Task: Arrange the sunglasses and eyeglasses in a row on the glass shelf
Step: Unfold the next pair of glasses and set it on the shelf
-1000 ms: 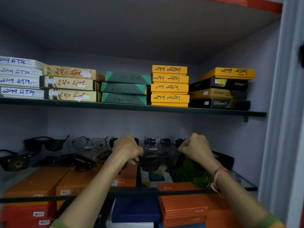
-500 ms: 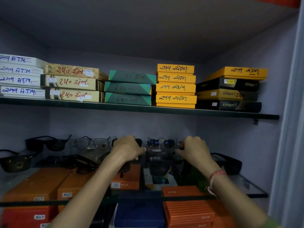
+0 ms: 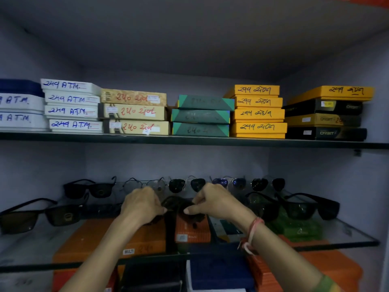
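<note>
A dark pair of sunglasses (image 3: 179,204) is held by both hands over the glass shelf (image 3: 345,234).

Flat boxes are stacked on the upper shelf (image 3: 189,140): white (image 3: 71,106), tan (image 3: 134,112), green (image 3: 202,116), yellow (image 3: 257,111). More glasses are lined up along the back of the glass shelf, and black sunglasses (image 3: 303,205) are seen at the right. The held pair is pinched at its left end by the left hand (image 3: 142,204) and at its right end by the right hand (image 3: 214,202).
</note>
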### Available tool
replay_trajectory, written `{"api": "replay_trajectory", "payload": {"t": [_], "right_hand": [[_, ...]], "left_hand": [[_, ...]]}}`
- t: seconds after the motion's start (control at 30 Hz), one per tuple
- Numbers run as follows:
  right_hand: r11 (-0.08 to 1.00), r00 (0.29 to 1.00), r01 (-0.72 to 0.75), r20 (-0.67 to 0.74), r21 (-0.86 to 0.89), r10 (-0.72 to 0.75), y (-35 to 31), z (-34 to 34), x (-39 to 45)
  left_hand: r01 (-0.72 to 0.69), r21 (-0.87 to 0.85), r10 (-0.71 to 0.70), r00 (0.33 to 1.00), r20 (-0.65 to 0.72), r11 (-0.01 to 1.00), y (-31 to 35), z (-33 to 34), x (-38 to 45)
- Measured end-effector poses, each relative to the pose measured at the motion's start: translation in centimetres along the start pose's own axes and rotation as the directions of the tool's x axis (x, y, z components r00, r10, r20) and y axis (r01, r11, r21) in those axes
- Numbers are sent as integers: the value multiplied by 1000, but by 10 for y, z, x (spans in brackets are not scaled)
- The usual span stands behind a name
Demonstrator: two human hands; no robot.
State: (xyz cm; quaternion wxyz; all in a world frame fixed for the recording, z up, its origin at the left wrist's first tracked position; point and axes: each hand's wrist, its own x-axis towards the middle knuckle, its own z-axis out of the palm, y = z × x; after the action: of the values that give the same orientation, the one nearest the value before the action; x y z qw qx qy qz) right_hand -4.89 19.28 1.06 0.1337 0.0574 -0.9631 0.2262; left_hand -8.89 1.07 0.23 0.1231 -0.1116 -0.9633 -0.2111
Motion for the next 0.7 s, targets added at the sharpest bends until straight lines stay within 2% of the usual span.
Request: {"api": "replay_trajectory", "payload": {"t": [0.07,0.2,0.43,0.57,0.7], "right_hand": [[998,999,-38,-23,56,39,-4,5,3],[992,985,-54,-157,113,72,-9,15,5],[993,928,112,-362,39,-91,-13,29,-3],[976,874,207,-436,-63,-214,-14,30,-9],[948,791,276,-523,-159,-318,-12,25,-16]], "left_hand": [[-12,-22,14,998,69,1000,-12,-1,-2],[-15,-84,20,998,63,996,-30,-8,-6],[-32,-117,34,999,10,993,-55,-15,-7],[-94,-138,72,985,-156,986,-58,-13,-9],[-228,-116,173,917,-359,967,-50,-12,-12]]}}
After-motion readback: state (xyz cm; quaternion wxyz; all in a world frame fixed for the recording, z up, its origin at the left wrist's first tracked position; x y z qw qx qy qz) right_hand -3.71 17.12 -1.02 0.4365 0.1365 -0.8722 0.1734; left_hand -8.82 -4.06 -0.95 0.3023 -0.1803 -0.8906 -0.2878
